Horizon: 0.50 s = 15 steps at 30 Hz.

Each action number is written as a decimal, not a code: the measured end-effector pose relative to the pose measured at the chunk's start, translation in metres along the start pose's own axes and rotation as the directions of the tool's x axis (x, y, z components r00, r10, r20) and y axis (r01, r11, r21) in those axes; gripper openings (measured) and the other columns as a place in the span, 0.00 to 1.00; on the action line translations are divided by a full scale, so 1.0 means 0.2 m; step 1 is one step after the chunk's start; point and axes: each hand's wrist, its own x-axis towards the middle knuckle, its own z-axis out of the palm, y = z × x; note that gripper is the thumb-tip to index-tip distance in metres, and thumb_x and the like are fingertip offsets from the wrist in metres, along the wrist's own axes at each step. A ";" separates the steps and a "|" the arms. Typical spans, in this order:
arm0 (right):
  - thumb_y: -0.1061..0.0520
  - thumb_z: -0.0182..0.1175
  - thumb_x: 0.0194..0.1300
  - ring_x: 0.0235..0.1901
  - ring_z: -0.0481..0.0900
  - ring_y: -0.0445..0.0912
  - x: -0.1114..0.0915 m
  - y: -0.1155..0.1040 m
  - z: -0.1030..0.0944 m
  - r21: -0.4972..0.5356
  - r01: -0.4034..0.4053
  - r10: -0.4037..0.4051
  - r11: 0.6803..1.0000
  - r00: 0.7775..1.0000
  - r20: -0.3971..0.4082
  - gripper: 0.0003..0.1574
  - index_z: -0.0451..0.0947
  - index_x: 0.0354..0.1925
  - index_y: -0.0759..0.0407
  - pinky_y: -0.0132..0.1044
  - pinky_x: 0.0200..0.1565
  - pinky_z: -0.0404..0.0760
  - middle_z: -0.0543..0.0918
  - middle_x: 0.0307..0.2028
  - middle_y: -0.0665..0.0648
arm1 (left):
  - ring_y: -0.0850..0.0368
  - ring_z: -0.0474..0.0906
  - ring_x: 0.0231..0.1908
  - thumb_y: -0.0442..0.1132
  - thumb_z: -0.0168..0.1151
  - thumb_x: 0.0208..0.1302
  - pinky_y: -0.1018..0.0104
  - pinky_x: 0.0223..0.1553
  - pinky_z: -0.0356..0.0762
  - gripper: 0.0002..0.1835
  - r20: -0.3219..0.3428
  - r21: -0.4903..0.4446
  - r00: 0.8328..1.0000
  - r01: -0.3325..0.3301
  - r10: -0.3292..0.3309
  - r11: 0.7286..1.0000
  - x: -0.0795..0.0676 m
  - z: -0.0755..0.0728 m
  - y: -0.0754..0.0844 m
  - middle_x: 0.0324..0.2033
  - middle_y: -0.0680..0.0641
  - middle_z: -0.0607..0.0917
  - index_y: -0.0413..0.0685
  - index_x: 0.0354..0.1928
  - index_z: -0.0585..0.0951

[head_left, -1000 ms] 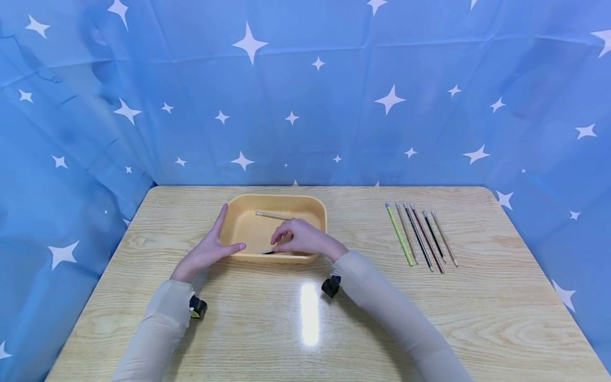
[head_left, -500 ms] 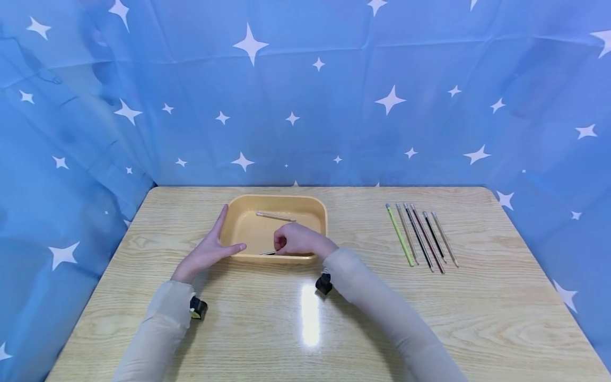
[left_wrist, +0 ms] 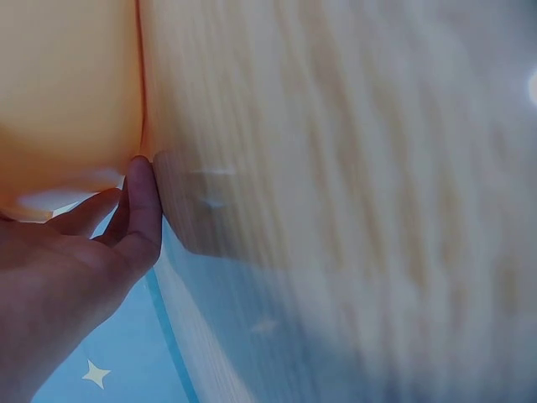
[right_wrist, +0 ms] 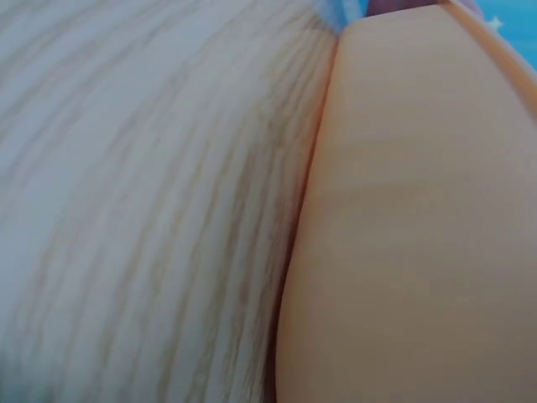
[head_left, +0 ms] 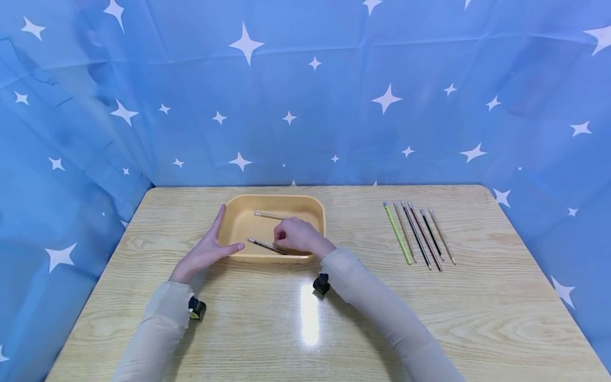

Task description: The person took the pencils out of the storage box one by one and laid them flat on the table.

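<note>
In the head view, a tan rectangular tray [head_left: 245, 200] stands on the table, left of centre. My left hand [head_left: 205, 253] rests at its front left corner, forefinger straight along the left side and thumb over the front. The left wrist view shows that hand's fingers [left_wrist: 144, 197] touching the tray's outer wall [left_wrist: 67, 92]. My right hand [head_left: 297, 236] is inside the tray, fingers curled, pinching a dark pencil [head_left: 260, 244] near its front wall. Another pencil [head_left: 268, 215] lies farther back, its right end hidden by that hand. Mostly tray wall [right_wrist: 411, 210] fills the right wrist view.
Several pencils lie side by side on the table to the right, among them a green pencil [head_left: 397, 233] and a dark pencil [head_left: 416, 233]. The wooden table [head_left: 248, 329] ends at a blue star-patterned curtain [head_left: 334, 132] behind.
The dark pencil in the tray has swung and slid left, so more of its length shows. My right hand's fingers have closed in on it. The left hand keeps its place.
</note>
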 end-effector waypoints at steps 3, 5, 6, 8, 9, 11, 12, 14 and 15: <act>0.44 0.61 0.55 0.25 0.71 0.37 0.00 0.00 0.00 0.023 -0.010 0.010 1.000 1.000 0.000 0.10 0.76 0.21 0.43 0.32 0.26 0.70 0.75 0.21 0.40 | 0.47 0.32 0.65 0.50 0.65 0.51 0.41 0.60 0.36 0.56 -0.001 -0.002 1.000 0.000 0.000 1.000 0.00 0.00 0.00 0.67 0.55 0.32 0.70 0.66 0.30; 0.42 0.62 0.54 0.25 0.72 0.37 0.00 0.00 0.00 0.037 -0.010 0.010 0.999 1.000 0.015 0.11 0.75 0.22 0.44 0.32 0.26 0.71 0.76 0.21 0.40 | 0.46 0.32 0.65 0.49 0.65 0.51 0.42 0.60 0.37 0.56 0.003 -0.004 1.000 0.002 -0.002 1.000 0.00 0.00 0.00 0.67 0.55 0.32 0.70 0.66 0.30; 0.41 0.62 0.53 0.25 0.72 0.37 0.00 -0.01 0.00 0.040 -0.010 0.009 0.999 1.000 0.024 0.12 0.75 0.22 0.44 0.32 0.27 0.71 0.76 0.21 0.40 | 0.46 0.33 0.65 0.49 0.65 0.52 0.42 0.60 0.37 0.56 0.004 -0.006 1.000 0.004 -0.004 1.000 -0.01 0.00 0.01 0.67 0.55 0.32 0.69 0.66 0.30; 0.38 0.62 0.51 0.24 0.72 0.37 0.00 -0.02 0.00 0.034 -0.012 0.010 0.999 0.999 0.041 0.15 0.74 0.22 0.45 0.32 0.26 0.71 0.75 0.21 0.41 | 0.46 0.33 0.65 0.48 0.66 0.52 0.42 0.60 0.37 0.56 0.010 -0.017 1.000 0.010 -0.010 1.000 -0.01 0.00 0.03 0.67 0.53 0.33 0.67 0.67 0.30; 0.37 0.62 0.50 0.24 0.72 0.37 0.00 -0.02 0.00 0.021 -0.012 0.011 1.000 0.999 0.046 0.16 0.74 0.22 0.45 0.32 0.26 0.71 0.75 0.21 0.41 | 0.45 0.33 0.65 0.47 0.66 0.52 0.42 0.60 0.37 0.56 0.013 -0.026 1.000 0.012 -0.012 1.000 -0.02 0.00 0.04 0.67 0.53 0.33 0.66 0.67 0.30; 0.35 0.60 0.50 0.23 0.71 0.37 0.01 -0.04 0.01 -0.028 -0.013 0.014 1.000 0.999 0.045 0.19 0.73 0.21 0.45 0.32 0.25 0.70 0.74 0.20 0.41 | 0.45 0.33 0.65 0.45 0.65 0.52 0.41 0.60 0.37 0.56 0.015 -0.039 1.000 0.014 -0.013 0.999 -0.03 0.00 0.08 0.67 0.51 0.33 0.62 0.68 0.30; 0.34 0.60 0.50 0.23 0.70 0.37 0.01 -0.05 0.01 -0.058 -0.013 0.015 0.998 0.999 0.041 0.19 0.72 0.21 0.45 0.33 0.24 0.70 0.74 0.20 0.41 | 0.45 0.33 0.65 0.45 0.65 0.53 0.41 0.60 0.37 0.56 0.015 -0.046 1.000 0.014 -0.013 0.999 -0.04 0.00 0.09 0.67 0.51 0.33 0.60 0.68 0.31; 0.34 0.60 0.50 0.22 0.70 0.38 0.02 -0.06 0.02 -0.126 -0.014 0.019 0.992 0.999 0.034 0.20 0.71 0.20 0.45 0.34 0.23 0.69 0.73 0.19 0.42 | 0.45 0.32 0.65 0.43 0.65 0.53 0.41 0.59 0.36 0.55 0.015 -0.060 1.000 0.010 -0.009 0.998 -0.05 0.00 0.12 0.67 0.50 0.33 0.57 0.68 0.31; 0.34 0.60 0.50 0.22 0.70 0.38 0.02 -0.07 0.03 -0.154 -0.017 0.023 0.988 0.999 0.034 0.20 0.70 0.20 0.46 0.34 0.23 0.69 0.72 0.18 0.42 | 0.45 0.32 0.65 0.43 0.65 0.53 0.41 0.59 0.36 0.55 0.017 -0.064 1.000 0.008 -0.007 0.998 -0.05 0.00 0.12 0.67 0.50 0.33 0.57 0.68 0.31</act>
